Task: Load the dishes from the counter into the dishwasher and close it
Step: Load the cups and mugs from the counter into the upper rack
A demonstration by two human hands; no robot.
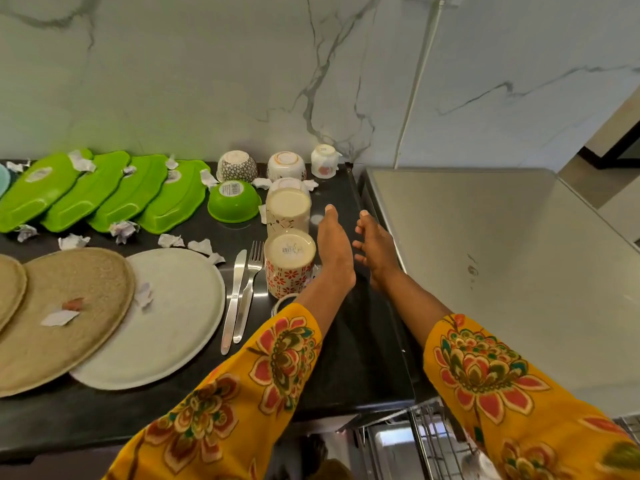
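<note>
Both hands reach out over the black counter (346,358), holding nothing. The left hand (334,247) has straight fingers together, its edge just beside the red-patterned mug (289,266); whether they touch is unclear. The right hand (375,249) is relaxed and spread, fingers loosely bent, above the counter's edge by the steel top (502,258). Left of the hands lie plates (162,317), green trays (100,192), a fork (249,285) and knife (233,299). Below the right sleeve, the dishwasher rack (433,441) is cut off.

Home kitchen: black stone counter (346,358) against marble-look wall (207,81), upturned plates (166,313), green trays (104,192), bowls (233,206), mugs (289,265), cutlery (239,296); steel dishwasher top (502,254) right, wire rack (433,441) near.
</note>
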